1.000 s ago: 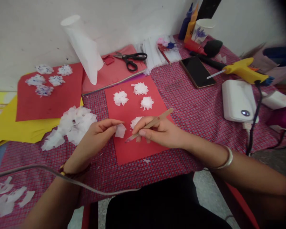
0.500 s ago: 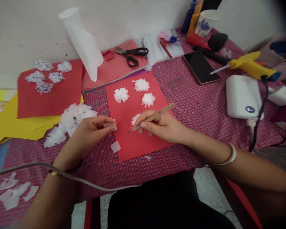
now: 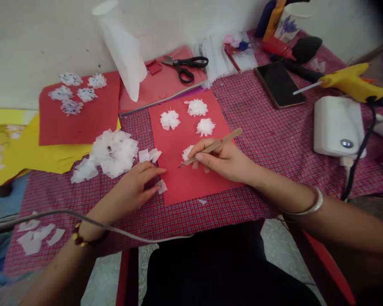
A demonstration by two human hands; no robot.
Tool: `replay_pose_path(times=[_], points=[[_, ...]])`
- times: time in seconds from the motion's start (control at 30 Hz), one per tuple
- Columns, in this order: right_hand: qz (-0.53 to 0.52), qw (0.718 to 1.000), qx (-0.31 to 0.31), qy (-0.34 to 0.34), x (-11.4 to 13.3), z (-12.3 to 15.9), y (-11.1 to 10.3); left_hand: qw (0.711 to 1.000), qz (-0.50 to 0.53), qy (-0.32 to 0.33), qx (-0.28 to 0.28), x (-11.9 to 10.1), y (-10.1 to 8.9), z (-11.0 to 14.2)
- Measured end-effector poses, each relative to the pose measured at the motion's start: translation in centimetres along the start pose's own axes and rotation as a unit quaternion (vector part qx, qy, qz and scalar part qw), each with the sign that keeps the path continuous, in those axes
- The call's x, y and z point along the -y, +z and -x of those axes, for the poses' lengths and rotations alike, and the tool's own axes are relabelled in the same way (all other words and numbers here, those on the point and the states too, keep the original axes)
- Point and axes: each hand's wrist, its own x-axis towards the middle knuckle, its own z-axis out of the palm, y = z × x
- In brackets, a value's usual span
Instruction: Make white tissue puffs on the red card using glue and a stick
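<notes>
Head view, clock centred on your rectangular red paper sheet point(image 3: 178, 182), wall side at twelve. What do your hands hold?

Your right hand point(image 3: 220, 158) pinches a flat, pale wooden stick point(image 3: 226, 141), its darkened tip low over the sheet, towards eight. Your left hand point(image 3: 143, 182), also at eight, has fingers parted, apparently gripping nothing. A translucent white paper square point(image 3: 162, 186) lies by your thumb at the sheet's edge; whether you touch it, I can't tell.

What might go wrong for you?

Your right fingers partly hide a ruffled white paper puff point(image 3: 187, 153); a sideways sweep could crush or shift it. Dip your wrist and that stick tip could mark the sheet. The loose square looks light enough to stick to your thumb. The pale grey cable point(image 3: 92, 221) crosses before your left forearm; a snag could jerk your hand.

And your surroundings?

You're at a red-and-blue checked cloth point(image 3: 242, 110). A heap of filmy white paper pieces point(image 3: 115, 153) sits at nine, black-handled scissors point(image 3: 178, 63) at twelve, a black phone point(image 3: 279, 85) and yellow glue gun point(image 3: 347, 83) at two. Beyond is a scuffed white wall point(image 3: 57, 34); below you, speckled grey floor point(image 3: 107, 280).
</notes>
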Motion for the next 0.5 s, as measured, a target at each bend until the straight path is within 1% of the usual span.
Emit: replay_pose_path(times=[0.07,0.17,0.2,0.27,0.33,0.4,0.47,0.5], points=[[0.003,1.0,-0.008,0.0,0.0,0.0,0.0,1.0,0.01,0.0,0.013,-0.1,0.2,-0.2],[0.003,1.0,-0.018,-0.002,0.0,0.0,-0.1,0.999,0.031,-0.001,0.039,-0.5,0.0,-0.5],[0.004,1.0,-0.02,-0.003,0.0,0.0,-0.1,0.998,0.044,-0.01,0.042,-0.6,-0.1,-0.6],[0.002,1.0,-0.026,-0.007,0.1,0.0,-0.1,0.993,0.099,-0.049,0.034,-1.0,-0.3,-1.0],[-0.009,0.999,-0.039,-0.014,0.2,0.1,-0.1,0.975,0.195,-0.107,0.006,-1.5,-0.5,-1.6],[-0.03,0.998,-0.052,-0.027,0.3,0.2,-0.2,0.943,0.292,-0.156,-0.039,-2.1,-0.6,-2.5],[-0.05,0.996,-0.056,-0.04,0.3,0.3,-0.2,0.915,0.353,-0.18,-0.071,-2.6,-0.6,-3.5],[-0.057,0.996,-0.053,-0.045,0.3,0.3,-0.2,0.907,0.373,-0.182,-0.078,-2.8,-0.6,-3.9]])
